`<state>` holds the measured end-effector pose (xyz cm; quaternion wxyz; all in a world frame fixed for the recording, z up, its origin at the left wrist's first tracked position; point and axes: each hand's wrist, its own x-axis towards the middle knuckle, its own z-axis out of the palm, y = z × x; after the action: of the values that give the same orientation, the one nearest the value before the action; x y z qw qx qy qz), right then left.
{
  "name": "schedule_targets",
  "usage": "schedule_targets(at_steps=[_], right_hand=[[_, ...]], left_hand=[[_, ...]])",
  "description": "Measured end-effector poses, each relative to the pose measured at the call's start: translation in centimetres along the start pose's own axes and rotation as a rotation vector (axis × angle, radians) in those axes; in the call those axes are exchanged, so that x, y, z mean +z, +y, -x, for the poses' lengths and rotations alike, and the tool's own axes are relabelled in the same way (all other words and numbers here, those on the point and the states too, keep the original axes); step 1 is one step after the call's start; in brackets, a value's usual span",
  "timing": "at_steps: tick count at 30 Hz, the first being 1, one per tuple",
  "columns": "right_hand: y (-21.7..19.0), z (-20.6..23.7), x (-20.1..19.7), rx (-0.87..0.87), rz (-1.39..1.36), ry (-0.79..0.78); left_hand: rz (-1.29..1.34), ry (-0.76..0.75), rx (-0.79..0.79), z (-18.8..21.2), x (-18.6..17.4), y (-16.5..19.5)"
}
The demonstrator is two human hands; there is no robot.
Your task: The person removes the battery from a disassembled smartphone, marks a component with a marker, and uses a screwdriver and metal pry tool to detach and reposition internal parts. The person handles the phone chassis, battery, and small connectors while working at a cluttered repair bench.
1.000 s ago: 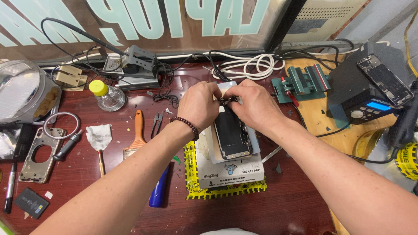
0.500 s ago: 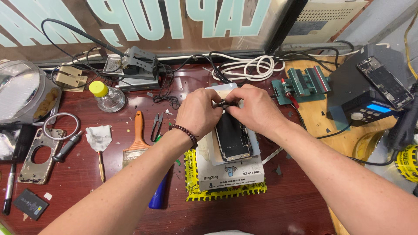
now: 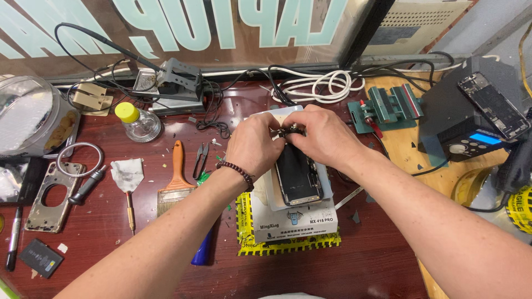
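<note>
A phone (image 3: 298, 178) with its dark inside facing up lies on a white box-shaped heating pad (image 3: 299, 221), which sits on a yellow mat (image 3: 244, 221). My left hand (image 3: 255, 145), with a dark bead bracelet at the wrist, and my right hand (image 3: 324, 135) meet over the phone's far end. Their fingertips pinch a small dark part (image 3: 288, 132) there. What exactly the part is, I cannot tell.
Left of the pad lie a brush (image 3: 176, 180), small snips (image 3: 200, 159), a blue tool (image 3: 204, 252), a yellow-capped bottle (image 3: 136, 120) and a phone frame (image 3: 51, 196). A green clamp jig (image 3: 388, 105), white cable coil (image 3: 316, 87) and a dark heater unit (image 3: 471, 116) with another phone stand right.
Both hands stay at the phone's far end, with only slight finger shifts. The phone and pad have not moved.
</note>
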<state>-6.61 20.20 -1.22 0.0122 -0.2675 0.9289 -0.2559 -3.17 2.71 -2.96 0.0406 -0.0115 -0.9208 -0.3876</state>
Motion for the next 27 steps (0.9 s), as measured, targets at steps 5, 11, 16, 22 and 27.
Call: schedule_targets(at_steps=[5,11,16,22,27], right_hand=[[0.1,-0.7,-0.1,0.048,-0.03,-0.076],[0.5,-1.4,-0.8,0.169,-0.085,-0.158],[3.6,-1.6,-2.8,0.422,-0.338,-0.102],[11.1,2.7,-1.4,0.885,-0.348,-0.355],[15.2,8.6,2.9,0.779,0.0,-0.562]], left_hand=[[0.004,-0.022,-0.03,0.1,0.3,0.0],[0.016,-0.01,0.04,0.3,0.1,0.2],[0.027,-0.04,-0.025,0.8,-0.2,0.7],[0.052,-0.017,-0.018,1.3,-1.0,1.4],[0.039,0.044,0.049,2.1,-1.1,0.5]])
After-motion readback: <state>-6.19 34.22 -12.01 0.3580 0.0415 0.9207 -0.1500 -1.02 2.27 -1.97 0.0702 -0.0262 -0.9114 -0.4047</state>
